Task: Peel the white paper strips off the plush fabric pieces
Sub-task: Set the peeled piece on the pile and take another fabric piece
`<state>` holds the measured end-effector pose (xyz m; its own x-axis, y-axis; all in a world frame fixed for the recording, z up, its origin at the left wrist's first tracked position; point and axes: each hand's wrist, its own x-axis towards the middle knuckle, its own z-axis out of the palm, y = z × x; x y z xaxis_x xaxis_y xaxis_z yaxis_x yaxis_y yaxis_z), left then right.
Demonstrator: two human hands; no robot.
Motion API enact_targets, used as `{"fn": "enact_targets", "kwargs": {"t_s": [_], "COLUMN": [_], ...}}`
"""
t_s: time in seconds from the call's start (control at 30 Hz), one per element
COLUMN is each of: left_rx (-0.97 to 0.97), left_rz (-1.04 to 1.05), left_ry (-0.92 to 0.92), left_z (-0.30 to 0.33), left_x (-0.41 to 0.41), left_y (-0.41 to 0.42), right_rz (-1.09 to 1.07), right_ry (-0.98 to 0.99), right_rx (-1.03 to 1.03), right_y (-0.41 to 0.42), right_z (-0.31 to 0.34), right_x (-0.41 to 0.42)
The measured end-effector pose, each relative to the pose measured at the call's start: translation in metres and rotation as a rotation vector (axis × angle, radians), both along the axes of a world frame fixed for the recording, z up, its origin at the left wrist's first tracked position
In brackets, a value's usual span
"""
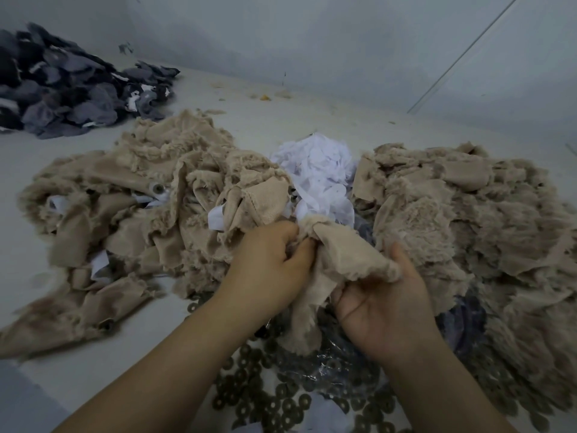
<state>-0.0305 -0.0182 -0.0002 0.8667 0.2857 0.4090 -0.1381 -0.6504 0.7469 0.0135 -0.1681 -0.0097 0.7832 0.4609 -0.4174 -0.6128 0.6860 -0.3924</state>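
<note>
Two hands are working one soft, floppy plush piece above the table's middle, the left hand pinching its top edge and the right hand cupping it from below, fingers curled into the light cloth, where any flimsy paper strip is probably best taken by a loose corner.

Two bare hands hold one tan plush fabric piece above a pale table. The left hand pinches its top edge; the right hand grips its lower side. Tan plush heaps flank a white paper-strip pile.
</note>
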Motion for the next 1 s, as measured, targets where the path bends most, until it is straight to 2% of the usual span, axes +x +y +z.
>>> {"fn": "enact_targets", "kwargs": {"t_s": [0.1, 0.2, 0.3, 0.37, 0.43, 0.5, 0.57, 0.67, 0.83, 1.0], "left_rx": [0.036, 0.046, 0.049, 0.039, -0.074, -0.263, -0.349, -0.236, -0.099, -0.487], "left_rz": [0.011, -0.001, -0.001, -0.04, -0.105, -0.142, -0.124, -0.091, -0.165, -0.171], "left_ry": [0.056, 0.097, 0.108, 0.145, 0.192, 0.207, 0.203, 0.12, -0.006, 0.055], "left_z": [-0.005, -0.007, -0.006, -0.005, -0.004, -0.005, -0.006, -0.008, -0.005, -0.005], "left_x": [0.001, 0.002, 0.003, 0.004, 0.004, 0.004, 0.004, 0.002, -0.004, -0.002], "left_y": [0.002, 0.003, 0.002, 0.001, 0.0, 0.0, 0.002, 0.002, 0.003, 0.0], "right_rz": [-0.032, 0.039, 0.189, 0.237, 0.198, 0.165, 0.166, 0.157, 0.13, 0.11], "right_ry": [0.025, -0.003, -0.108, -0.221, -0.245, -0.203, -0.187, -0.207, -0.276, -0.286], "right_rx": [0.04, 0.037, -0.013, -0.132, -0.234, -0.255, -0.259, -0.245, -0.277, -0.361], "right_y": [0.002, 0.003, 0.005, 0.01, 0.014, 0.014, 0.014, 0.011, 0.011, 0.014], "right_z": [-0.002, -0.002, 0.002, 0.0, -0.002, -0.002, 0.001, 0.001, 0.002, 0.0], "right_x": [-0.001, -0.007, -0.016, -0.02, -0.022, -0.02, -0.02, -0.021, -0.023, -0.023]}}
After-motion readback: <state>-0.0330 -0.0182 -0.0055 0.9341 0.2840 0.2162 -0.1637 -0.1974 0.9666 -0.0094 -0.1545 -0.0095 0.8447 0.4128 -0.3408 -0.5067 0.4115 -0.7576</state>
